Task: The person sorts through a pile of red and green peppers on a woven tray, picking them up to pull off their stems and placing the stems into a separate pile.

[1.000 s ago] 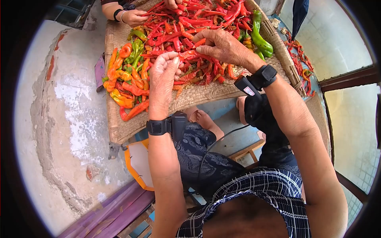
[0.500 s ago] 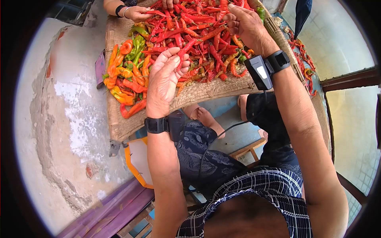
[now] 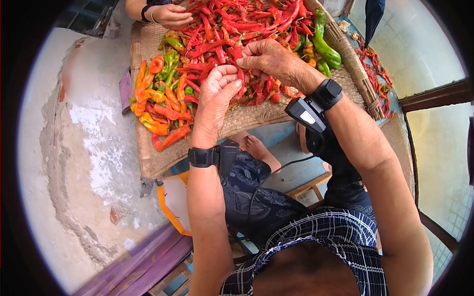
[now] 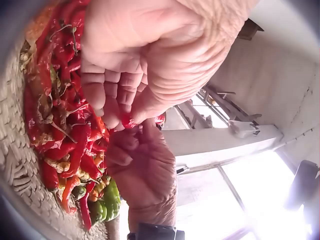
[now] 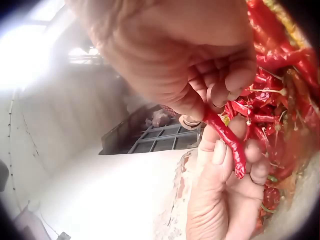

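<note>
Over the near edge of the woven tray (image 3: 163,165), the left hand (image 3: 215,93) pinches the lower part of a wrinkled red pepper (image 3: 240,79) between thumb and fingers. The right hand (image 3: 281,61) grips the upper end of a red pepper with thumb and curled fingers. In the right wrist view the pepper (image 5: 229,142) slants down from the right hand (image 5: 175,60) to the left hand (image 5: 220,195). The left wrist view shows both hands nearly touching, mostly hiding the red pepper (image 4: 128,121). Red peppers (image 3: 217,29) are heaped beyond them.
Orange peppers (image 3: 170,113) lie at the tray's left, large green ones (image 3: 326,49) at its right. Another person's hand (image 3: 170,16) rests by the heap's far left. More red peppers (image 3: 371,69) lie beyond the right rim. A wall (image 3: 94,128) stands left.
The right hand reached away over the heap, then came back beside the left hand, and both now hold red pepper. The left hand stayed near the front edge. The other person's hand shifted slightly.
</note>
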